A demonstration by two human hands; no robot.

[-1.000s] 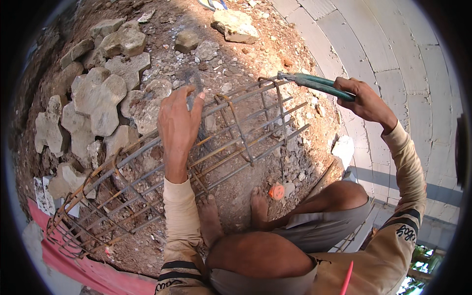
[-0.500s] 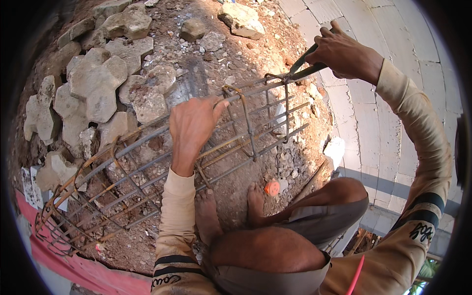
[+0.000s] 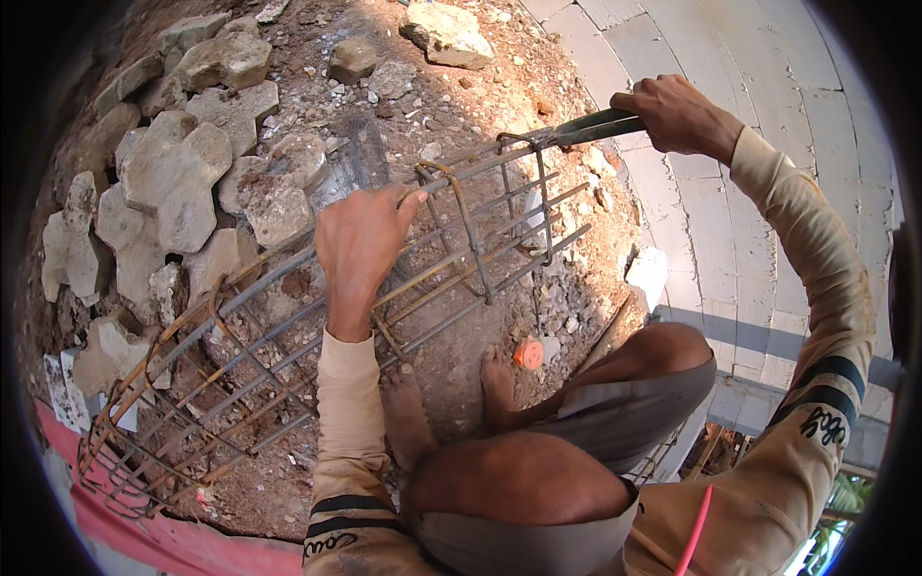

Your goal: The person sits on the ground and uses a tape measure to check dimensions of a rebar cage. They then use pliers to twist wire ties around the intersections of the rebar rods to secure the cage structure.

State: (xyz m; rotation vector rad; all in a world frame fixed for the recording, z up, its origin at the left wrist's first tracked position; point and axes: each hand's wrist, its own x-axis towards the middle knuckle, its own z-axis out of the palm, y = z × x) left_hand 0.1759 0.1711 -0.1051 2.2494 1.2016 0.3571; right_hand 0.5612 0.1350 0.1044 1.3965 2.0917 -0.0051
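Near fisheye view from the head, steeply down over knees point(image 3: 523, 488) to left hand point(image 3: 361, 238) and right hand point(image 3: 682, 115).

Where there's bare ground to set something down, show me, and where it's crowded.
Bare dirt lies between the feet, just short of the rebar cage. Another patch, gravel-strewn, lies between the cage's far side and the topmost pale rock. Crowded: the left, where paving blocks pile beside the cage.

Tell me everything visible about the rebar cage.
The rebar cage is long and open: lengthwise grey and rust-brown metallic bars, crossed by bent ties. It slants over dirt, bar ends projecting right, its left end overlapping a pink sheet in view. The left hand curls over its upper side; pincers in the right hand meet its upper right end.
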